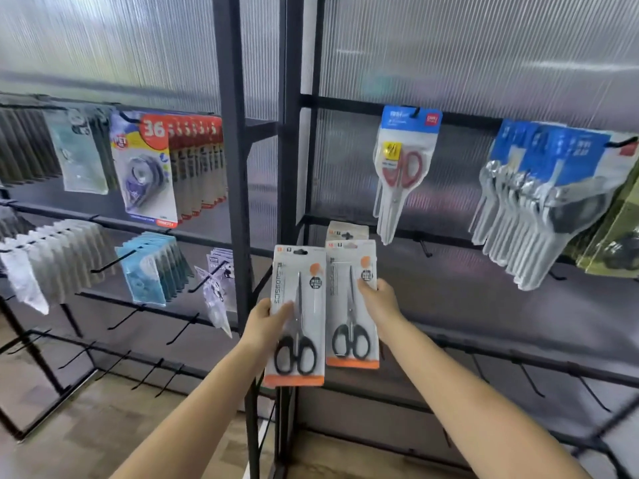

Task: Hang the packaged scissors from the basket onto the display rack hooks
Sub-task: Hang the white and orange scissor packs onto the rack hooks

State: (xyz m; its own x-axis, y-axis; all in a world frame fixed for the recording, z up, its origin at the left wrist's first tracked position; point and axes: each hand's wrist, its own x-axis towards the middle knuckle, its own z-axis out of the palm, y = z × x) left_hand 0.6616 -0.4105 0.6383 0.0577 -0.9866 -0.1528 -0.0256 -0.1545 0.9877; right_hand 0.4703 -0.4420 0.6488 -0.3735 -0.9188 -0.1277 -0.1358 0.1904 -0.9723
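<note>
Grip state: left hand (264,323) and right hand (378,300) each pinch an upright scissors pack (351,305); right pack lies nearer the hung pack (347,231) above.

Glossy plastic scissors pack (298,316) (card backing); matt black metal rack (231,133).

Left hand (268,323) grips one white-and-orange carded pack of black-handled scissors (297,319); right hand (378,300) grips a matching second pack (351,305) before the black metal display rack (235,133).
</note>
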